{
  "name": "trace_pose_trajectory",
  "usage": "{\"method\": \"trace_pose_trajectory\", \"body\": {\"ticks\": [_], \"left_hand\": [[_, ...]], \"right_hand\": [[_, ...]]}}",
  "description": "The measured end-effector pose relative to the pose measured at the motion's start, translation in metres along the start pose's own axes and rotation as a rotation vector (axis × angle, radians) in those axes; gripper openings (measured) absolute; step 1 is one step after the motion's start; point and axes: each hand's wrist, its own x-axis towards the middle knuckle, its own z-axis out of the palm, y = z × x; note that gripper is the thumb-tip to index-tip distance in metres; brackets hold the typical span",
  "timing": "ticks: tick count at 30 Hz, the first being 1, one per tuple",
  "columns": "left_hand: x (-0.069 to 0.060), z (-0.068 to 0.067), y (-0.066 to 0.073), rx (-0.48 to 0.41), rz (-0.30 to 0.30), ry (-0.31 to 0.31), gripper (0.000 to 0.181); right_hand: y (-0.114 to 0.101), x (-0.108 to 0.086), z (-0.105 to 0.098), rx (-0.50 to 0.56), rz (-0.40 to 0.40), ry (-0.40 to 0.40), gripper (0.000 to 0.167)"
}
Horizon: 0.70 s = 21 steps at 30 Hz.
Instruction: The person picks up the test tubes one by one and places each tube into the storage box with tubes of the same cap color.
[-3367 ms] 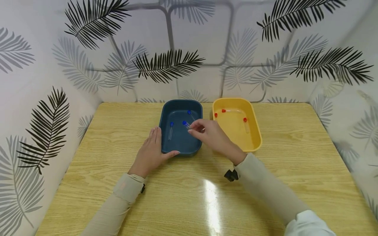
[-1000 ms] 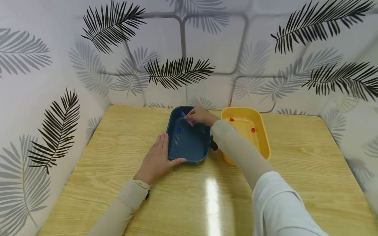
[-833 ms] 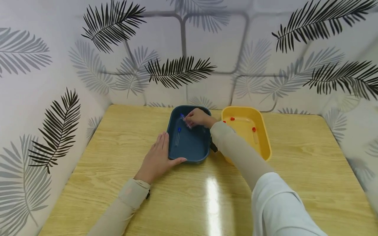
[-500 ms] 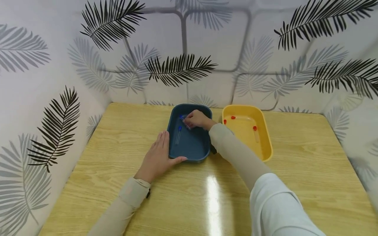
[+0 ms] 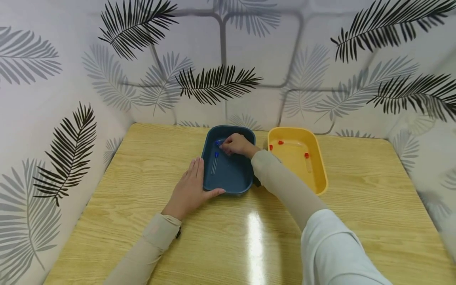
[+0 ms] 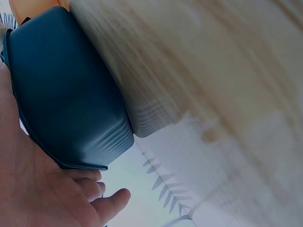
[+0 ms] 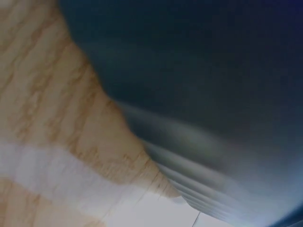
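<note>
My right hand point(image 5: 236, 144) is inside the dark blue tray point(image 5: 231, 178), pinching a clear test tube with a blue cap point(image 5: 218, 143) near the far left corner. The fingers cover much of that tube, and whether another lies beneath them I cannot tell. Closer to the left wall lies a second blue-capped test tube point(image 5: 215, 163). My left hand point(image 5: 189, 188) rests against the tray's left rim with straight fingers, its thumb stretched along the near rim. In the left wrist view the hand point(image 6: 52, 189) touches the rim. The right wrist view shows mostly the tray's outer wall point(image 7: 189, 94).
Just right of the blue tray stands a yellow tray point(image 5: 290, 164), partly behind the right forearm. It holds red-capped tubes, with red caps point(image 5: 306, 155) showing along its far and right sides. Both trays sit on a wooden table point(image 5: 221, 237) near the leaf-patterned backdrop point(image 5: 249, 107).
Since the earliest frame, my right hand has carried its tube from the near right to the far left of the blue tray and lowered it. The left hand stays on the rim.
</note>
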Motion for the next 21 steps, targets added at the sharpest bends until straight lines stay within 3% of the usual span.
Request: {"method": "trace_pose_trajectory", "body": {"ticks": [4,8,16,21], "left_hand": [[0.000,-0.001,0.000,0.011,0.005,-0.001,0.118],[0.000,-0.001,0.001,0.004,0.015,0.000,0.117],[0.002,0.002,0.004,-0.011,0.034,0.002,0.117],[0.003,0.000,0.002,-0.013,0.032,0.005,0.118]], "right_hand": [[0.002,0.000,0.000,-0.067,-0.050,0.097,0.023],[-0.002,-0.008,-0.006,-0.049,-0.089,0.156,0.029],[-0.007,-0.038,-0.019,-0.053,-0.099,0.159,0.032],[-0.011,-0.065,-0.022,-0.111,-0.177,0.183,0.030]]}}
